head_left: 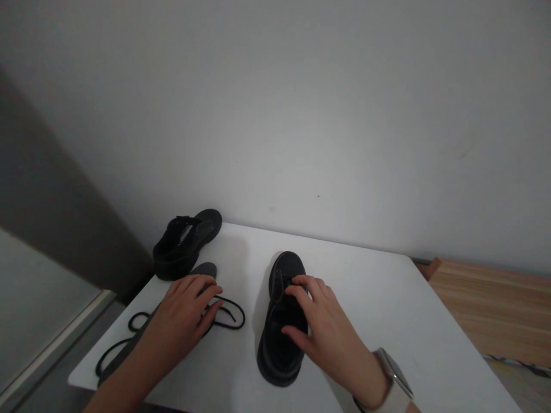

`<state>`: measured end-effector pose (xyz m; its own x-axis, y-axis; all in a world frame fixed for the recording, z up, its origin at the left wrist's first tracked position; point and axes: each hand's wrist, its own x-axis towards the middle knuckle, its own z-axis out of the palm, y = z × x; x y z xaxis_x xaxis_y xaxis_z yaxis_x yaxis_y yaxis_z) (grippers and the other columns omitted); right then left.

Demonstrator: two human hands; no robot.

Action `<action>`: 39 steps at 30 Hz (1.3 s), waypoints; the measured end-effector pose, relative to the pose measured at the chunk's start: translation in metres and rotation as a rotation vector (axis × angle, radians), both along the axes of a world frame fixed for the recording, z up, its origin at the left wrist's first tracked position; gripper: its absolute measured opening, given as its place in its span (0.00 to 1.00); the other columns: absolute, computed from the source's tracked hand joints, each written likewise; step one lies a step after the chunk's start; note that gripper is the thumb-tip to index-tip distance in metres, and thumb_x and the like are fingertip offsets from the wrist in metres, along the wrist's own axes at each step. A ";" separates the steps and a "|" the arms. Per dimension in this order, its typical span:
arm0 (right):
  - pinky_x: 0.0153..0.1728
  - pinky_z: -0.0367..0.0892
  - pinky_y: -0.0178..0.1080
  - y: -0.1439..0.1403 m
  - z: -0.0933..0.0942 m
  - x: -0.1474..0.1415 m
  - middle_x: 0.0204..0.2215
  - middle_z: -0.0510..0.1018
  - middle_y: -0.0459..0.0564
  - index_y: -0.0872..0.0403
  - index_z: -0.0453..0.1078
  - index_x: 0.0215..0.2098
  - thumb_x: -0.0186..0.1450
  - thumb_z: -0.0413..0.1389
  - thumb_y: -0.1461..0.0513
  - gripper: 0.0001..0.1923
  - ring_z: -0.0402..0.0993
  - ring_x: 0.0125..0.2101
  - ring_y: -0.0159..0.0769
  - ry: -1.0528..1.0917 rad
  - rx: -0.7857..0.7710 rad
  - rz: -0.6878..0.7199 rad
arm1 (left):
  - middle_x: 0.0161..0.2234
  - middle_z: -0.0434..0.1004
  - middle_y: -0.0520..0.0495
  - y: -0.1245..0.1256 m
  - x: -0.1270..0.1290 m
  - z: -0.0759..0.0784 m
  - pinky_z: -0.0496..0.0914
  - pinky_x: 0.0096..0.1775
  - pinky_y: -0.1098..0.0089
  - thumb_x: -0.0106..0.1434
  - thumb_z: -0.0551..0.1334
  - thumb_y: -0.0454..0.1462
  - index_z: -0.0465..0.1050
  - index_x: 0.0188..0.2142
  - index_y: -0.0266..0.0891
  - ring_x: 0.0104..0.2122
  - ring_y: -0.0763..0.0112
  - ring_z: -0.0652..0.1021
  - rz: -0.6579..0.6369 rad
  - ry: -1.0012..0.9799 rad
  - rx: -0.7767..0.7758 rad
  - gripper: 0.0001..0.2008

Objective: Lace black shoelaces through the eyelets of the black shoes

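A black shoe (279, 367) stands on the white table with its toe pointing away from me. My right hand (325, 321) reaches over its right side, thumb above the opening and fingertips by the tongue, with a gap between thumb and fingers. Whether the fingertips touch the shoe is hard to tell. To the left, my left hand (185, 307) is above a black shoelace (239, 327) and a dark grey insole (206, 268), its fingers loosely curved and thumb apart. My hand and forearm hide much of the insole and lace.
Another black shoe (174, 252) stands at the table's back left corner, near the wall (301, 115). The white table (365, 287) meets this wall at the back. A wooden surface (486, 304) lies beyond its right edge. A pale panel (47, 310) is at left.
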<state>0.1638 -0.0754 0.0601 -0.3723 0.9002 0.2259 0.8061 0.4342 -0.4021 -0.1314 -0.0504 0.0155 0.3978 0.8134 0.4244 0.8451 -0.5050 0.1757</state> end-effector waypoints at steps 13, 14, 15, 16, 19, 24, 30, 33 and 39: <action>0.40 0.73 0.51 0.024 0.003 -0.045 0.45 0.77 0.60 0.57 0.70 0.53 0.68 0.50 0.72 0.17 0.74 0.44 0.51 -0.620 0.054 -0.192 | 0.37 0.80 0.46 -0.057 0.100 0.017 0.71 0.52 0.62 0.71 0.59 0.41 0.73 0.44 0.39 0.40 0.63 0.78 -0.486 -0.249 -0.088 0.09; 0.39 0.73 0.51 0.023 0.002 -0.044 0.45 0.77 0.60 0.57 0.70 0.52 0.68 0.50 0.72 0.16 0.74 0.44 0.51 -0.609 0.049 -0.193 | 0.37 0.80 0.46 -0.057 0.100 0.016 0.71 0.51 0.61 0.70 0.60 0.41 0.73 0.43 0.39 0.40 0.62 0.78 -0.479 -0.242 -0.105 0.08; 0.39 0.73 0.50 0.023 0.002 -0.042 0.45 0.77 0.60 0.57 0.70 0.50 0.67 0.51 0.72 0.15 0.74 0.44 0.51 -0.595 0.043 -0.193 | 0.37 0.80 0.46 -0.057 0.099 0.015 0.71 0.49 0.61 0.69 0.61 0.40 0.73 0.43 0.39 0.40 0.62 0.78 -0.473 -0.242 -0.120 0.07; 0.39 0.73 0.50 0.022 0.001 -0.040 0.45 0.77 0.60 0.57 0.71 0.49 0.67 0.51 0.71 0.14 0.74 0.44 0.51 -0.576 0.034 -0.190 | 0.37 0.80 0.47 -0.057 0.098 0.014 0.72 0.47 0.62 0.68 0.63 0.40 0.73 0.42 0.39 0.39 0.62 0.78 -0.470 -0.244 -0.133 0.07; 0.40 0.72 0.45 0.021 0.003 -0.031 0.45 0.78 0.58 0.56 0.72 0.45 0.64 0.53 0.72 0.13 0.75 0.47 0.49 -0.483 -0.007 -0.158 | 0.37 0.80 0.47 -0.056 0.097 0.015 0.72 0.45 0.63 0.66 0.65 0.38 0.73 0.41 0.39 0.38 0.62 0.77 -0.467 -0.249 -0.146 0.06; 0.31 0.65 0.39 0.031 0.008 -0.011 0.35 0.82 0.51 0.53 0.72 0.40 0.69 0.52 0.69 0.08 0.80 0.35 0.43 -0.328 -0.084 -0.162 | 0.36 0.79 0.48 -0.055 0.099 0.016 0.70 0.45 0.64 0.65 0.66 0.37 0.73 0.40 0.39 0.38 0.63 0.76 -0.468 -0.230 -0.169 0.05; 0.29 0.56 0.39 0.054 -0.004 0.011 0.30 0.83 0.52 0.53 0.74 0.41 0.71 0.53 0.63 0.07 0.78 0.29 0.44 0.014 -0.014 -0.235 | 0.33 0.78 0.48 -0.054 0.100 0.018 0.68 0.42 0.66 0.68 0.61 0.35 0.72 0.36 0.39 0.36 0.65 0.75 -0.486 -0.240 -0.165 0.03; 0.30 0.56 0.39 0.067 -0.016 0.015 0.29 0.82 0.53 0.53 0.75 0.40 0.70 0.54 0.61 0.07 0.77 0.28 0.45 0.141 -0.002 -0.263 | 0.33 0.77 0.49 -0.053 0.100 0.020 0.68 0.41 0.66 0.70 0.59 0.35 0.72 0.35 0.40 0.35 0.66 0.74 -0.493 -0.228 -0.178 0.06; 0.32 0.62 0.40 0.086 -0.048 0.014 0.30 0.81 0.51 0.53 0.75 0.37 0.68 0.55 0.56 0.10 0.73 0.27 0.40 0.450 -0.020 -0.295 | 0.31 0.76 0.49 -0.050 0.101 0.029 0.67 0.38 0.69 0.69 0.58 0.32 0.70 0.32 0.40 0.34 0.67 0.74 -0.495 -0.140 -0.248 0.08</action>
<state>0.1779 0.0103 0.0126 0.0266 0.9576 0.2870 0.6388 0.2045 -0.7417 -0.0306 -0.1000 0.0447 0.7102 0.6267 0.3208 0.4785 -0.7639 0.4329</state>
